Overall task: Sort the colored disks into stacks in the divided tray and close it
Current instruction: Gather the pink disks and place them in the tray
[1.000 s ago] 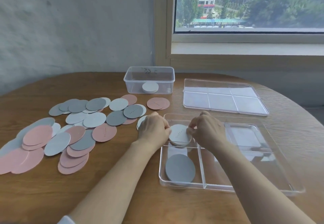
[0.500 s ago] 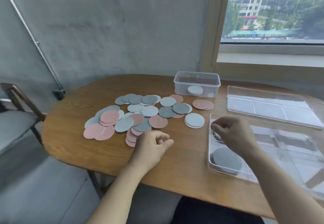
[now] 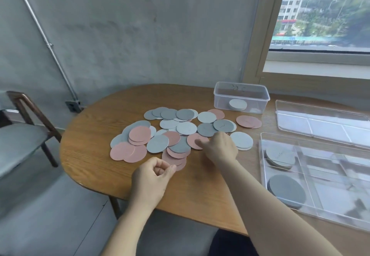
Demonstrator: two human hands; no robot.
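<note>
A wooden counter [image 3: 200, 193] with a rounded end fills the middle of the frame. At the right edge lies the clear divided tray [image 3: 330, 195], open, and above it, toward the upper right, its flat lid [image 3: 320, 121] lies apart on the counter. Left of the tray, in the centre, spreads a loose pile of pink, pale grey and dark grey disks [image 3: 170, 133], many overlapping. A clear box [image 3: 240, 97] stands just above the pile with one pale disk [image 3: 237, 104] inside. The right hand [image 3: 220, 149] reaches to the pile's right part, fingertips on a pink disk [image 3: 195, 140]; blur hides whether it pinches it. The left hand [image 3: 152, 177] hovers below the pile, fingers curled in, holding nothing. In the tray's left compartments sit a pale grey stack [image 3: 280, 156], upper, and a dark grey stack [image 3: 286, 190], lower.
</note>
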